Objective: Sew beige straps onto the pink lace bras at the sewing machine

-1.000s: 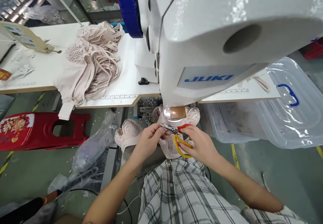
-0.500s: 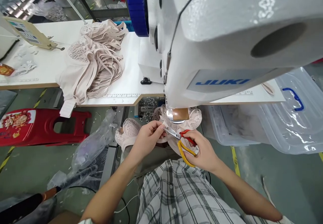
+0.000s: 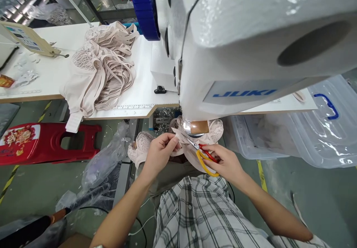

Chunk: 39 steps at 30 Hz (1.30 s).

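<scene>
The left hand (image 3: 159, 152) pinches the lace garment (image 3: 192, 143); the right hand (image 3: 225, 162) grips scissors (image 3: 202, 155), whose blade tips are hidden under the sewing machine (image 3: 251, 47).

A pile of beige lace garments (image 3: 102, 67) is heaped on the white table (image 3: 50, 78), a red stool (image 3: 44, 143) is parked underneath, and clear plastic bins (image 3: 320, 129) are stacked off right.

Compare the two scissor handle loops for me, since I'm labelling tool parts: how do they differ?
On the scissors in the right hand, the yellow loop is larger and lies nearer the person; the red loop is smaller and lies on the sewing machine's side. Both meet at the blades.
</scene>
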Motion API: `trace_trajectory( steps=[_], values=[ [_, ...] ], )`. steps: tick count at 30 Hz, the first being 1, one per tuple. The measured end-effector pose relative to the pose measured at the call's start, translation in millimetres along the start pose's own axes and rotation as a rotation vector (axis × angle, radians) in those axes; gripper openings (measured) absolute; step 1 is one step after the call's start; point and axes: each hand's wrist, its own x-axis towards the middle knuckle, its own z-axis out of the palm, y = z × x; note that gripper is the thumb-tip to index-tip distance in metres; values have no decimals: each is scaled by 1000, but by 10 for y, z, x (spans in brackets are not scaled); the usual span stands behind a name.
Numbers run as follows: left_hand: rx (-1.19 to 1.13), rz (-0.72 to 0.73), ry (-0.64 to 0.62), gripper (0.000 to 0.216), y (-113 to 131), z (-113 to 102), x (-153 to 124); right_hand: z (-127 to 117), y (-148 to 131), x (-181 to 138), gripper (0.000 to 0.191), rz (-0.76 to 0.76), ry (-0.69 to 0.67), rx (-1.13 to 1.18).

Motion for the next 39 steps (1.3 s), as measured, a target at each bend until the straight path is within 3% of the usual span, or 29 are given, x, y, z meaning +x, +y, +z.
trace_trajectory(
  steps=[5, 8, 11, 14, 17, 20, 23, 25, 27, 29, 33, 36, 39],
  values=[
    [352, 210, 118, 25, -88, -59, 42, -386, 214, -6, 22, 64, -19, -79],
    [492, 271, 147, 20, -111, -93, 54, -762, 357, 252, 25, 144, 138, -262],
    [288, 155, -17, 21, -12, -130, 36, -1122, 512, 711, 23, 294, 273, -435],
    [25, 37, -282, 23, 133, -197, 13, -1308, 623, 1115, 22, 174, 277, -509],
    [103, 77, -334, 20, 168, -253, -4, -1218, 576, 1148, 34, -79, 329, -484],
    [341, 188, -157, 14, 58, -196, -18, -875, 349, 806, 22, -122, 374, -301],
    [570, 445, -68, 16, -75, -5, -42, -458, 55, 416, 17, -283, 39, -17],
    [685, 618, -120, 25, -113, 164, -71, -249, -109, 264, 34, -311, -61, 35],
    [720, 700, -154, 32, -93, 335, -102, -133, -210, 204, 53, -251, -100, 123],
    [697, 711, -108, 35, -27, 492, -123, -105, -251, 196, 62, -122, -78, 283],
    [421, 565, -30, 39, 164, 718, -125, -188, -311, 250, 47, 231, 147, 563],
    [266, 468, 32, 41, 278, 757, -112, -288, -399, 383, 34, 243, 223, 676],
    [380, 549, 191, 36, 318, 676, -82, -398, -427, 598, 23, 164, 221, 596]
  ],
)
